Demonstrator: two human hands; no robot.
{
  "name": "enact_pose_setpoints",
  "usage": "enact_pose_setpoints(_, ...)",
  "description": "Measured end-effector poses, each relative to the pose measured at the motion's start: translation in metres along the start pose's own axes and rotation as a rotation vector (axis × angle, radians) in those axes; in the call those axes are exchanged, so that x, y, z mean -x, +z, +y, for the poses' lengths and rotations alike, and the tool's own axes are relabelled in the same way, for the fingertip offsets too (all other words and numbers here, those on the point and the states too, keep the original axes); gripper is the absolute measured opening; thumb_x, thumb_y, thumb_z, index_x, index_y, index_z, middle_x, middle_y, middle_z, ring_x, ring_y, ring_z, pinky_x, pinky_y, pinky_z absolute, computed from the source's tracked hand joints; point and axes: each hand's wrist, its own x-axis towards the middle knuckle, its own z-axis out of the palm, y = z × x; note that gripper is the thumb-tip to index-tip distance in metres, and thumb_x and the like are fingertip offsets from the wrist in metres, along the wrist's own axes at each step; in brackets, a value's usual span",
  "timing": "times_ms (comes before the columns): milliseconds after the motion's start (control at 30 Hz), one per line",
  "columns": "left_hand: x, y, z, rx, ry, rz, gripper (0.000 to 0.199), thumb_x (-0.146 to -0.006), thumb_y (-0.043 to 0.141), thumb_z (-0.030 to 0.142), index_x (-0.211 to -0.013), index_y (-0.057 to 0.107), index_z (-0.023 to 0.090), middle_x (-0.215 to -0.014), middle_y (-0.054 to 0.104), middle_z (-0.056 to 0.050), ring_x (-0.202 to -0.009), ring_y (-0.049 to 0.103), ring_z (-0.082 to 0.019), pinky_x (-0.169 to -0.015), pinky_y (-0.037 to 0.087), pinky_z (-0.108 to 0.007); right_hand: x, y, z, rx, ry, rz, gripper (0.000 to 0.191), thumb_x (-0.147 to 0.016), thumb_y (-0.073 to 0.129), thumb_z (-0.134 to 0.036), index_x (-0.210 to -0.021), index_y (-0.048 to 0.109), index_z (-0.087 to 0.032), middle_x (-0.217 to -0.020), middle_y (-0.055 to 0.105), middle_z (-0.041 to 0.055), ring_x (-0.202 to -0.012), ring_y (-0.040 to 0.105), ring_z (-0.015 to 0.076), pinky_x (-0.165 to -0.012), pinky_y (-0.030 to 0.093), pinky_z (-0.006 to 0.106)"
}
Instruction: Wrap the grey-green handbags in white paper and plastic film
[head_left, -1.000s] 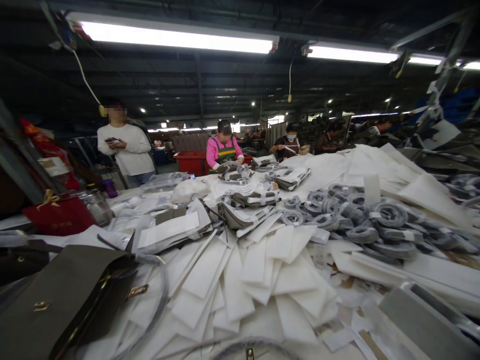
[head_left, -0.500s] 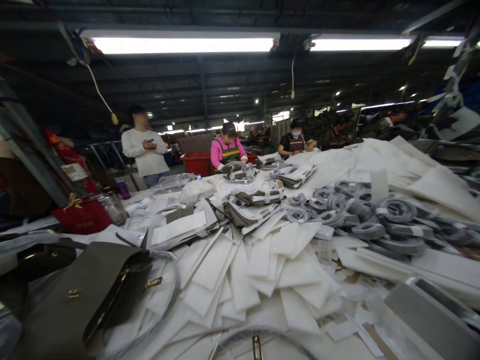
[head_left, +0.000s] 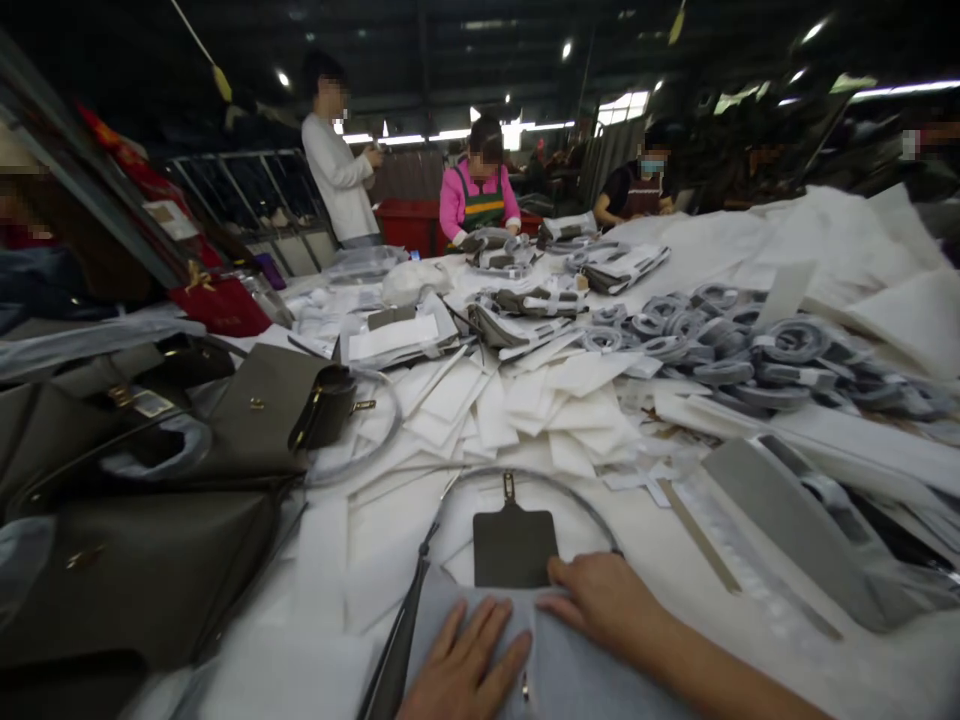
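A dark bag with a grey-white wrapping sheet [head_left: 592, 670] over its front lies at the bottom centre. Its dark square flap [head_left: 514, 548] with a brass clasp [head_left: 509, 487] points away from me, inside the arc of a plastic-wrapped handle [head_left: 555, 482]. My left hand [head_left: 471, 660] rests on the sheet with its fingers spread. Beside the flap's right corner is my right hand [head_left: 604, 600], thumb and fingers closed at the sheet's upper edge; what they pinch is too small to make out.
Dark bags [head_left: 142, 560] crowd the left. White foam sheets [head_left: 487, 400] spread ahead, with wrapped grey coils [head_left: 795, 342] to the right. A grey box-like piece [head_left: 795, 530] lies at right. Several people stand or sit beyond the table, one in pink [head_left: 454, 200].
The view has tipped down, showing more of the near table. Both my hands have come into view on the sheet-covered bag, whose flap and handle now show more fully.
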Motion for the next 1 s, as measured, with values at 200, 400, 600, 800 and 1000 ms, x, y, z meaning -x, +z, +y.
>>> enact_pose_setpoints(200,0.005,-0.027,0.022,0.104,-0.110,-0.011,0.084,-0.086,0.063,0.060,-0.155,0.028,0.029,-0.162,0.029,-0.012,-0.147,0.032,-0.032,-0.121,0.026,-0.054,-0.010,-0.032,0.006,-0.366,-0.033,0.310,0.022,-0.100,0.052,-0.037,-0.095,0.065,-0.020,-0.085,0.071,0.0053,-0.080,0.067,0.0208,-0.073,0.048,0.031)
enact_pose_setpoints(400,0.003,-0.031,0.023,0.136,-0.125,-0.032,0.076,-0.089,0.059,0.058,-0.152,0.034,0.026,-0.160,0.032,-0.014,-0.148,0.030,-0.030,-0.122,0.021,-0.054,-0.071,-0.038,0.007,-0.498,0.009,0.352,0.032,-0.094,0.061,-0.032,-0.115,0.068,-0.009,-0.094,0.076,0.0121,-0.092,0.071,0.0271,-0.086,0.055,0.039)
enact_pose_setpoints(600,0.001,-0.035,0.025,0.144,-0.113,-0.012,0.073,-0.089,0.060,0.053,-0.151,0.036,0.023,-0.158,0.035,-0.015,-0.147,0.032,-0.031,-0.122,0.021,-0.055,-0.044,-0.042,-0.011,-0.721,-0.081,0.324,0.045,-0.100,0.051,-0.032,-0.139,0.055,-0.011,-0.105,0.076,0.0060,-0.100,0.071,0.0209,-0.092,0.056,0.035)
enact_pose_setpoints(800,0.000,-0.038,0.027,0.154,-0.097,0.086,0.064,-0.087,0.063,0.048,-0.141,0.048,0.018,-0.141,0.054,-0.014,-0.134,0.047,-0.030,-0.122,0.022,-0.053,0.039,-0.021,-0.035,-0.548,-0.489,0.371,0.026,-0.100,0.052,-0.024,-0.114,0.074,-0.027,-0.117,0.071,0.0036,-0.110,0.065,0.0172,-0.100,0.052,0.033)
enact_pose_setpoints(1000,0.005,-0.032,0.029,0.155,-0.073,0.157,0.053,-0.088,0.063,0.048,-0.128,0.057,0.015,-0.117,0.066,-0.011,-0.119,0.058,-0.027,-0.122,0.025,-0.051,0.053,0.021,-0.030,-0.321,-0.570,0.472,0.037,-0.094,0.053,-0.010,-0.121,0.071,-0.028,-0.127,0.067,0.0087,-0.117,0.061,0.0201,-0.101,0.052,0.040)
